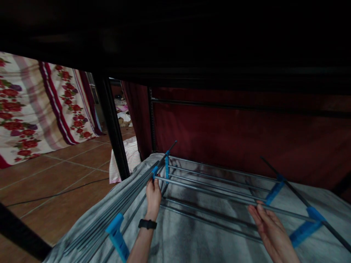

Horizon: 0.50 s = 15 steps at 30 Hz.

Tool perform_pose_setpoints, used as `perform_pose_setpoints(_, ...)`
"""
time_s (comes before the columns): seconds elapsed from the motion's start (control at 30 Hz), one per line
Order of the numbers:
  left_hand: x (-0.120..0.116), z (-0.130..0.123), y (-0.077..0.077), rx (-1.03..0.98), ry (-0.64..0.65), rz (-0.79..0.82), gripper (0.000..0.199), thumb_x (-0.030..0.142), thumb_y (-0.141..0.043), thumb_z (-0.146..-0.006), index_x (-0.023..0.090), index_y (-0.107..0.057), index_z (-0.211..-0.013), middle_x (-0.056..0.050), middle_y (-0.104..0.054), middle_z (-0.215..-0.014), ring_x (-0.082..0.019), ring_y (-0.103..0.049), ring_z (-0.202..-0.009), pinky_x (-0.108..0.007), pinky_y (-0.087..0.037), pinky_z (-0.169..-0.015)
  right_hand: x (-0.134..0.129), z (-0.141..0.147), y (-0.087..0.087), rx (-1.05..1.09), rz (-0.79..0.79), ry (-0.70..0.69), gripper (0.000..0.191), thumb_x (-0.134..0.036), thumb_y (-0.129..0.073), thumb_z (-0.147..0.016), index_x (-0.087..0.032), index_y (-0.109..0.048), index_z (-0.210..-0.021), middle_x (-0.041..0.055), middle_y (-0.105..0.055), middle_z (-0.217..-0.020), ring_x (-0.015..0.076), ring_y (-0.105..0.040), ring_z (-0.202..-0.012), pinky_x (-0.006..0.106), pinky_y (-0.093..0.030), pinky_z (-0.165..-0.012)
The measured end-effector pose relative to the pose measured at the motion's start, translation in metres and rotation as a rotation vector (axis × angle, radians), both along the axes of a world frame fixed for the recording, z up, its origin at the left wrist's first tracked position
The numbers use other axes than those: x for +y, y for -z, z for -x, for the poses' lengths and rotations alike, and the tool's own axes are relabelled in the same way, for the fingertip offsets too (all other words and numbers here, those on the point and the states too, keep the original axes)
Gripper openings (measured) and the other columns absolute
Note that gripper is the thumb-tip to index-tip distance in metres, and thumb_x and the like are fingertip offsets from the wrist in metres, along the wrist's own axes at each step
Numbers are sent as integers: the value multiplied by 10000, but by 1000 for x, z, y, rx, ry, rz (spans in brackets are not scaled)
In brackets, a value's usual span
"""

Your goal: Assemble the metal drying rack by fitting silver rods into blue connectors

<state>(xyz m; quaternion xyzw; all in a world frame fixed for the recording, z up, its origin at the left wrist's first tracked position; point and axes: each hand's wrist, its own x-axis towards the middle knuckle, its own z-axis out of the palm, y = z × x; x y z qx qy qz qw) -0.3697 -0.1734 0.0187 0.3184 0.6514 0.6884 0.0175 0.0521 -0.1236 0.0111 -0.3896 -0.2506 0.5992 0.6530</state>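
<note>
A rack of grey metal tubes (pixel 208 190) joined by blue plastic connectors lies on the grey bedding. My left hand (pixel 153 193), with a black band on its wrist, has its fingers closed around the near left corner of the rack, at a blue connector (pixel 155 171). Stretched out at the right, the fingers of my right hand (pixel 270 228) touch the front tube from below. A larger blue connector (pixel 307 226) sits just right of that hand. Loose grey tubes (pixel 109 213) lie in a bundle left of my left hand, near another blue connector (pixel 117 235).
A dark upper bunk (pixel 192 44) hangs low overhead. A black bed post (pixel 111 124) rises at the left. Behind the bed hangs a dark red cloth (pixel 225 135). Beyond are a flowered curtain (pixel 55 106) and a tiled floor (pixel 68 182) with a cable.
</note>
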Motion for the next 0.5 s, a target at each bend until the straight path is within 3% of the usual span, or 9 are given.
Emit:
perform_pose_setpoints(0.3, -1, -4, -1, 17, -27, -3, 376, 501, -489, -934, 204, -669, -1079, -138, -735, -1161, -329, -626, -1278, -470, -440, -1176, 1, 3, -3, -55, -17, 51, 406, -435, -1008, -535, -223, -732, -743, -39, -756, -875, 143, -752, -869, 260, -639, -911)
perform_pose_setpoints(0.5, -1, -3, -1, 8, -7, 3, 426, 513, -489, -934, 188, -667, -1144, -160, -710, -1277, -338, -591, -1333, -488, -406, -1207, 0, 5, -5, -87, -48, 64, 423, -465, -1000, -539, -210, -724, -733, -30, -746, -883, 152, -748, -854, 327, -625, -971)
